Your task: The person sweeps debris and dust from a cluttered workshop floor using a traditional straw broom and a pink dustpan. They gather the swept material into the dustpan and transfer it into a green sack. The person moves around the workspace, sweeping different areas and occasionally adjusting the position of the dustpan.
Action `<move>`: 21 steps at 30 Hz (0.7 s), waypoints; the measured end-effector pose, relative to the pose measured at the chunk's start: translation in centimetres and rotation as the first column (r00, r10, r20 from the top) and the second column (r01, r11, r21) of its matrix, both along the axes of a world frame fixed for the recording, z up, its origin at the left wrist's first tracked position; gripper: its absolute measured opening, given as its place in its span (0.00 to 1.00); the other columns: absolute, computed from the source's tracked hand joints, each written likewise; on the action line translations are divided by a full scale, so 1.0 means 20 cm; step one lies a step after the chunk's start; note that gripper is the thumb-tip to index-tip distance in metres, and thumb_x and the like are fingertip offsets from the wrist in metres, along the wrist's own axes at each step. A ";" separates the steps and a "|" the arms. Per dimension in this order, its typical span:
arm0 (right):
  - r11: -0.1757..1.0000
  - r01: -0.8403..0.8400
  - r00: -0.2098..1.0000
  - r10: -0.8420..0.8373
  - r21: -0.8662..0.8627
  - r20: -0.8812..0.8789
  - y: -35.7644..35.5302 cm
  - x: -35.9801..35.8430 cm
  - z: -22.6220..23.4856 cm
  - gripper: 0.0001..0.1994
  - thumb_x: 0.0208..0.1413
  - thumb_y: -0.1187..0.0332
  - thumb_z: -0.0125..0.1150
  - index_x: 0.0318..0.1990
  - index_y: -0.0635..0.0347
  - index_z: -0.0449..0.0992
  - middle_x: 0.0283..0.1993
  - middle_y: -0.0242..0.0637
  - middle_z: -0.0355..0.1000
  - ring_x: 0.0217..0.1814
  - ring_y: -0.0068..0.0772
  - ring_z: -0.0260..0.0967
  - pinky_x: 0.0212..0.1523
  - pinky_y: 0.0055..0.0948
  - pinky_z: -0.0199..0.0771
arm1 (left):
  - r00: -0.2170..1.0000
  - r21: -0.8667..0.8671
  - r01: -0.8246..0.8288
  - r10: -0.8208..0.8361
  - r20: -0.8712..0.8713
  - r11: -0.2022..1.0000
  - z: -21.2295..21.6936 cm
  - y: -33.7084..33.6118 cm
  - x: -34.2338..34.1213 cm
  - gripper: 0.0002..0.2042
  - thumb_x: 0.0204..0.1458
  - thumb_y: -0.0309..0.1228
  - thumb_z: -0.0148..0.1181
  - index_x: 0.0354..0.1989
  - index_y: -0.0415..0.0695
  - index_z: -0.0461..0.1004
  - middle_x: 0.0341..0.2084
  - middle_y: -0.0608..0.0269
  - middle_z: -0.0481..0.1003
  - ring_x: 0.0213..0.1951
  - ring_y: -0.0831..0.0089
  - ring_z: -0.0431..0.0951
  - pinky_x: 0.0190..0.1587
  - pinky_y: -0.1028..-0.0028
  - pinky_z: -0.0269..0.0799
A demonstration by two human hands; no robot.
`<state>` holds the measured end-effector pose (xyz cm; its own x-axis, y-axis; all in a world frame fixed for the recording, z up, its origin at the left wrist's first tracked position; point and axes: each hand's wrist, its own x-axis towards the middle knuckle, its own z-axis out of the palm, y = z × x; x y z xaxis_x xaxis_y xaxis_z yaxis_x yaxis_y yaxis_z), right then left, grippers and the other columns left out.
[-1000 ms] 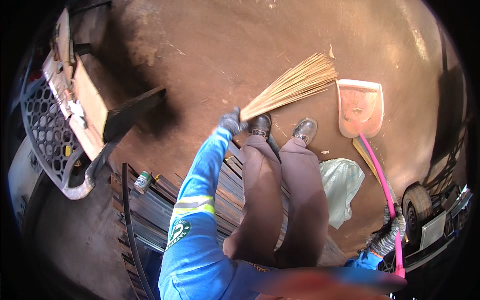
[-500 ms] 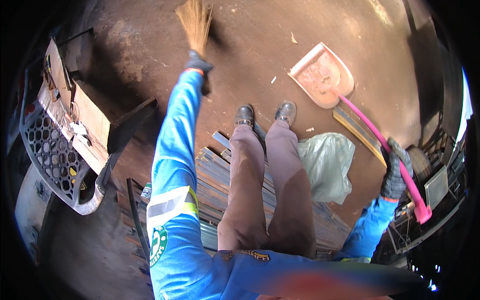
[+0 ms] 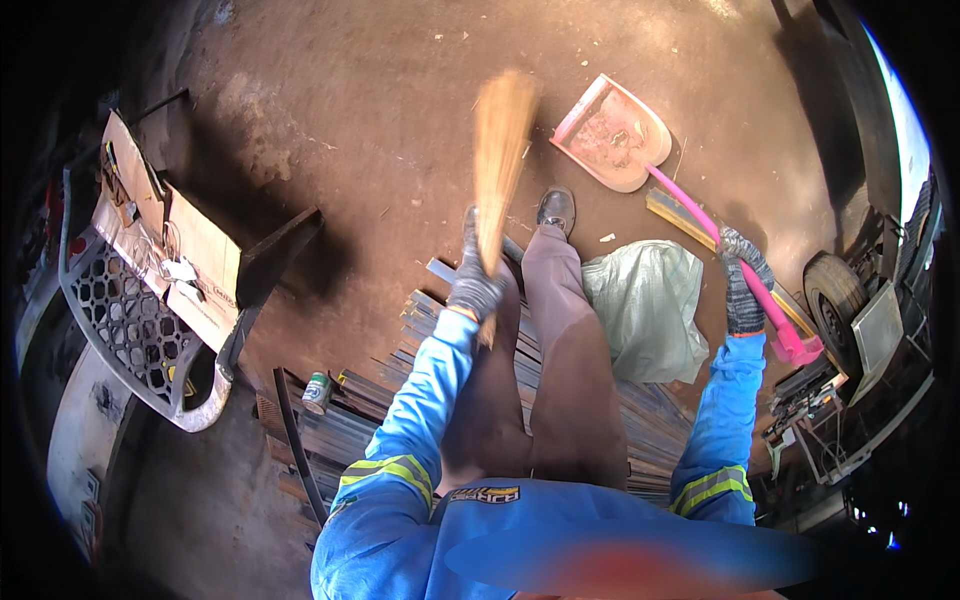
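Note:
My left hand [image 3: 472, 285], in a dark grey glove, is closed round the lower part of a straw hand broom [image 3: 503, 135] in front of my legs. The broom's bristles point away from me, smeared by motion. On the right, my gloved right hand [image 3: 745, 285] grips the pink handle of a dustpan [image 3: 622, 130]. The dustpan's faded pink scoop rests on the floor ahead, its mouth facing left toward the broom. Some debris and dust show inside the scoop.
Beside my right leg lies a pale green plastic sack [image 3: 648, 310]. Metal bars [image 3: 400, 375] spread under and behind my legs, with a can [image 3: 316, 392] at their left. A cardboard box [image 3: 190, 245] sits by a grey grille [image 3: 130, 325]. A tyre [image 3: 834, 290] stands right.
My left hand has drawn the broom back and to the right, nearer my legs. The dustpan has shifted a little left and away, and my right hand has moved inward with its handle.

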<state>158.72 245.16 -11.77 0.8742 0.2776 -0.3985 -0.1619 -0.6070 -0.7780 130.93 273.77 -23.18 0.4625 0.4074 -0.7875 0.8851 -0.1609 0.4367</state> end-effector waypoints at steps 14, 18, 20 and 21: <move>0.912 -0.398 0.908 0.407 -0.098 0.099 0.05 -0.09 0.02 0.06 0.48 0.79 0.54 0.35 0.64 0.74 0.40 0.39 0.72 0.44 0.30 0.68 0.49 0.29 0.66 | 0.992 -0.319 -0.033 -0.007 -0.123 0.947 0.08 -0.43 -0.05 0.45 0.34 0.33 0.61 0.61 0.40 0.40 0.39 0.37 0.70 0.44 0.50 0.71 0.46 0.66 0.68; 0.910 -0.400 0.906 0.411 -0.108 0.103 0.05 -0.12 0.05 0.06 0.48 0.79 0.54 0.35 0.64 0.74 0.40 0.39 0.72 0.43 0.30 0.68 0.48 0.29 0.66 | 0.915 -0.187 -0.329 0.263 -0.307 0.926 -0.05 -0.43 -0.11 0.44 0.35 0.31 0.61 0.60 0.40 0.38 0.37 0.41 0.70 0.39 0.55 0.73 0.43 0.68 0.70; 0.906 -0.409 0.901 0.420 -0.109 0.111 0.06 -0.13 0.05 0.06 0.48 0.79 0.54 0.35 0.64 0.74 0.39 0.39 0.72 0.43 0.30 0.68 0.48 0.29 0.67 | 0.880 -0.255 -0.406 0.301 -0.367 0.877 -0.14 -0.46 -0.03 0.45 0.35 0.31 0.60 0.61 0.39 0.37 0.37 0.41 0.70 0.40 0.55 0.73 0.44 0.67 0.69; 0.902 -0.419 0.896 0.430 -0.108 0.116 0.07 -0.13 0.04 0.06 0.48 0.79 0.54 0.35 0.64 0.74 0.39 0.39 0.72 0.43 0.30 0.68 0.48 0.28 0.67 | 0.940 -0.227 -0.317 0.274 -0.203 0.921 -0.17 -0.56 -0.03 0.44 0.35 0.31 0.60 0.60 0.39 0.38 0.38 0.44 0.69 0.39 0.57 0.72 0.44 0.67 0.68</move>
<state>156.12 246.55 -11.02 0.7267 0.6065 -0.3226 0.2264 -0.6548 -0.7211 130.33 262.53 -26.63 0.2073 0.2833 -0.9364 0.9376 0.2156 0.2728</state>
